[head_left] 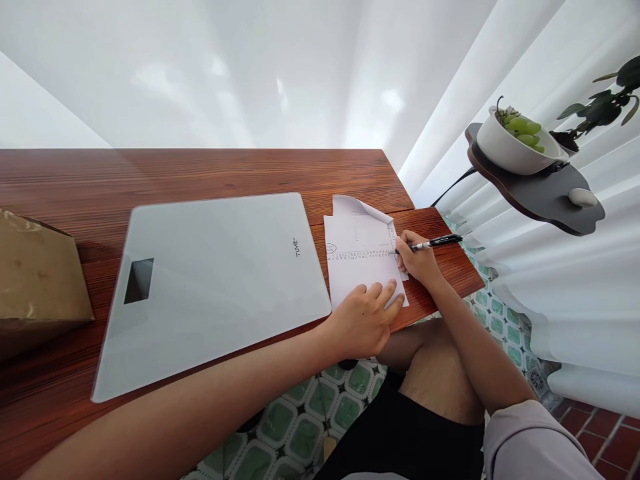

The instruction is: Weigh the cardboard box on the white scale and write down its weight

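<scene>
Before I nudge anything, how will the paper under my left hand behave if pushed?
The paper is probably floppy: its far corner curls over. It looks thin, so it is likely light and may slide on the wooden table unless the left hand pins it.

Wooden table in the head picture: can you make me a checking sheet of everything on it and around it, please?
Surface: reddish-brown wooden table, grain showing.
Job's things: papers, the top one with rows of small marks; black pen, tip at those marks.
Clutter: flat white panel with a dark window; cardboard box.
Hands: left hand rests on the papers; right hand holds the pen.
Cables: one thin black strip below the shelf; cannot tell whether it's a cable.
Surroundings: white curtains, grey shelf, bowl of grapes, green-patterned floor.
</scene>
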### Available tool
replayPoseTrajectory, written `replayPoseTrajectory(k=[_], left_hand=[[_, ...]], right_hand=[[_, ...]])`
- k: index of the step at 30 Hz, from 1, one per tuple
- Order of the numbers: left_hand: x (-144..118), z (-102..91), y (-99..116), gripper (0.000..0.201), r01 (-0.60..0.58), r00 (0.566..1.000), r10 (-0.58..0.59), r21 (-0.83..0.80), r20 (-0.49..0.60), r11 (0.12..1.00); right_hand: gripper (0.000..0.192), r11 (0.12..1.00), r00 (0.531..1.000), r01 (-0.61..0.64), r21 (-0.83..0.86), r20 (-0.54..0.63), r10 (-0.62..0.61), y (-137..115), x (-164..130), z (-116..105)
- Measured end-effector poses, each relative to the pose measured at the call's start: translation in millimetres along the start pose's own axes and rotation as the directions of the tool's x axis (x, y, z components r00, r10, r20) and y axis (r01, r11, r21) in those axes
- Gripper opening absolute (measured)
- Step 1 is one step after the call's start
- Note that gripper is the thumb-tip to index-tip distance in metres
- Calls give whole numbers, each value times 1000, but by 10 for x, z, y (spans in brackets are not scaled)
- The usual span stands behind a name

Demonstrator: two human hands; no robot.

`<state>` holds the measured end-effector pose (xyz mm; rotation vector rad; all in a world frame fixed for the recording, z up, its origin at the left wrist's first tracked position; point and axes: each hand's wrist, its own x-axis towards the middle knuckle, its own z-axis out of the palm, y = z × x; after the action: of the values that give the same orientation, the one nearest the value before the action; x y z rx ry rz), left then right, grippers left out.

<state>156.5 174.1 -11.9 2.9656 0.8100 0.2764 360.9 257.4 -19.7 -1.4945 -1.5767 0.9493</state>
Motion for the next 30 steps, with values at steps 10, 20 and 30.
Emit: replayPoseTrajectory(k=[10,20,30], left_hand=[[3,10,0,54,-2,1000,2,3,-5,1000],[14,13,5,55,-5,1000,5,-8,2,1000],[7,4,-1,55,-8,1000,8,2,14,1000]], right_hand=[[37,1000,1000,-9,4,-3,9,-6,-5,2],[36,1000,1000,-13,-16,-25,12,5,-9,18],[43,994,992,105,-37,-72,-108,29,17,-52]])
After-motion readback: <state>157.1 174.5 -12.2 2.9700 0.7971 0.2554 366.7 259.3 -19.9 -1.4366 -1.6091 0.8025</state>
